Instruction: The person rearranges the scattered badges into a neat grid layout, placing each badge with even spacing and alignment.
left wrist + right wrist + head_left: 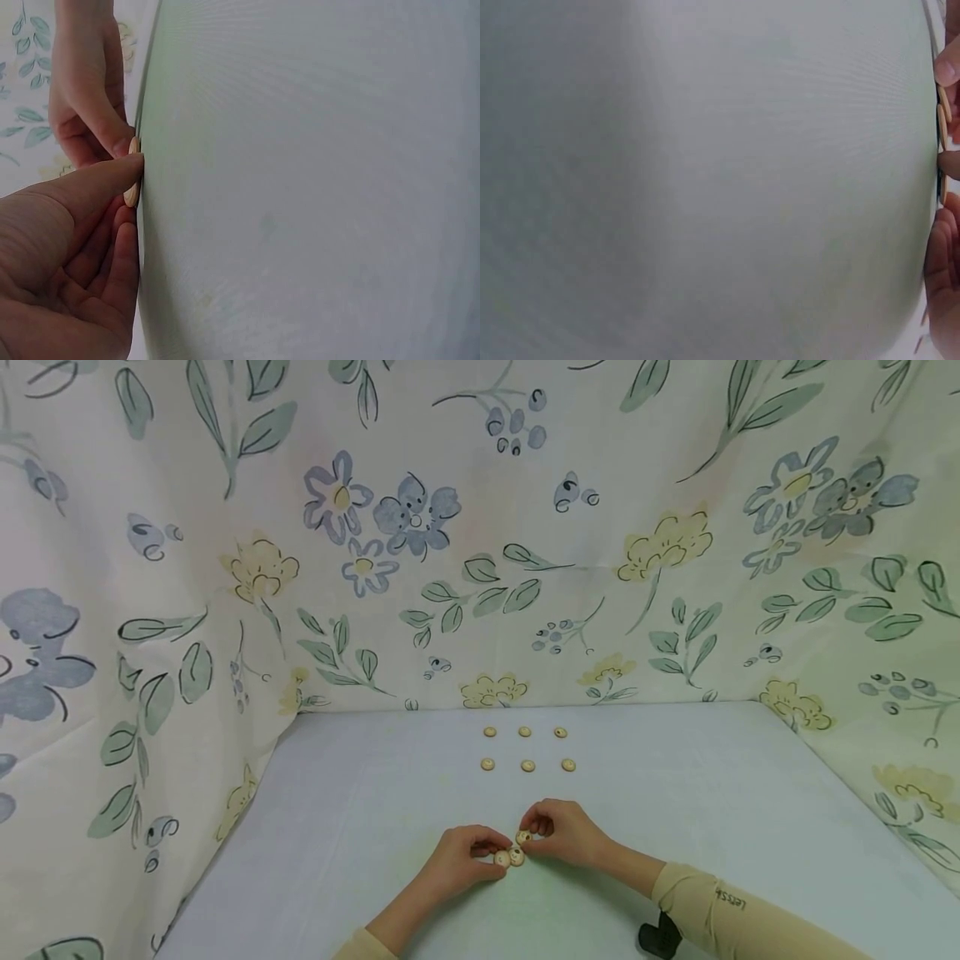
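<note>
In the head view, three small round wooden discs with dark marks lie close together between the two hands near the front of the table. My left hand (467, 860) pinches the left wooden disc (502, 859) by its edge with thumb and fingers. A middle disc (517, 857) sits right beside it. Just above that one, my right hand (567, 833) pinches another disc (523, 837). The left wrist view shows the thumb of the left hand (67, 247) over a disc (132, 196) seen edge-on, with the right hand (88, 90) behind.
Farther back, several similar discs stand in two rows, a back row (525, 732) and a front row (528, 766). A dark object (659, 937) shows under the right sleeve. Flowered cloth (495, 635) hangs behind and along both sides of the white table (360, 793).
</note>
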Motion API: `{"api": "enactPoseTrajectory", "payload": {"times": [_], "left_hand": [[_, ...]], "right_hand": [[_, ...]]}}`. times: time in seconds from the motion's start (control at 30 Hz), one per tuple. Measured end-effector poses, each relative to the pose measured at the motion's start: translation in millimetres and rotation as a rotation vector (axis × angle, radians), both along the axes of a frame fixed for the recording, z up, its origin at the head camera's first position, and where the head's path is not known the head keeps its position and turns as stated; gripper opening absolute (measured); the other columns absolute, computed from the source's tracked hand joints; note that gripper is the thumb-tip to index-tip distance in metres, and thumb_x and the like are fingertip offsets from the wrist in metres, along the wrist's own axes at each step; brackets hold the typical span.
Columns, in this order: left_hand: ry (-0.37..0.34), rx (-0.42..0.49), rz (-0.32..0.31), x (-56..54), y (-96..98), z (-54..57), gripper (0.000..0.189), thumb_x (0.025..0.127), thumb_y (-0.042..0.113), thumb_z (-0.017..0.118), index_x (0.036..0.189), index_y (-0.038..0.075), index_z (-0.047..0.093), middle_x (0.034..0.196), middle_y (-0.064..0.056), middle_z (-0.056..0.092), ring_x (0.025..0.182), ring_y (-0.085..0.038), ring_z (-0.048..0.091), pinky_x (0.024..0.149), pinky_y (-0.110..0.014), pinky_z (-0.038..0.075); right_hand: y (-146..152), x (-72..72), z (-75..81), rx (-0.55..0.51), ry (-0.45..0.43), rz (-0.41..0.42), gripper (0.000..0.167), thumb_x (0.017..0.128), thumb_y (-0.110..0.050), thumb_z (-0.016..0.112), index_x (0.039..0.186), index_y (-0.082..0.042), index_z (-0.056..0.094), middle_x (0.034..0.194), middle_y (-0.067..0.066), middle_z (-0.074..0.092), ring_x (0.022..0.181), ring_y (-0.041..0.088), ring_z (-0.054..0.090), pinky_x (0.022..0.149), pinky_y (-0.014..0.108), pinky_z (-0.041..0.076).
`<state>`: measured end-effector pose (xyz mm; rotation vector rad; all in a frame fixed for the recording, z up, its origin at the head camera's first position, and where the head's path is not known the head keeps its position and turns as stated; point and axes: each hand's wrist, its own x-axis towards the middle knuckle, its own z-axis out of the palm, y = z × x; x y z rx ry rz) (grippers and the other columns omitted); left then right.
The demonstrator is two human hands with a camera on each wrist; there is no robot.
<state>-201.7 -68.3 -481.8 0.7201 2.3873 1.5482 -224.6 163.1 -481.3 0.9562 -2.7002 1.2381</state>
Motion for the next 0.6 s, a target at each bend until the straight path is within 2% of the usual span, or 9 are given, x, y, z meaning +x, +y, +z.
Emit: {"api": "enactPoseTrajectory", "payload": {"times": [0.27,0.6], "left_hand": [[-0.008,0.025,-0.004,0.8,0.1,1.1,0.029,0.075,0.003,0.081,0.102,0.006,0.074,0.101,-0.002,0.07,0.092,-0.019,0.063,0.084,-0.032,0.054],[0.027,-0.013,-0.007,1.2,1.2,2.6,0.027,0.074,0.001,0.08,0.1,0.004,0.074,0.098,-0.002,0.07,0.09,-0.014,0.063,0.082,-0.026,0.054]], "right_hand": [[1.3,-3.8,1.4,0.044,-0.061,0.001,0.018,0.08,-0.019,0.081,0.09,-0.012,0.069,0.078,-0.006,0.06,0.072,0.006,0.053,0.064,0.02,0.047],[0.7,-2.9,2.6,0.043,-0.057,-0.001,0.018,0.079,-0.019,0.082,0.089,-0.011,0.069,0.077,-0.006,0.06,0.072,0.005,0.053,0.064,0.021,0.048]]}}
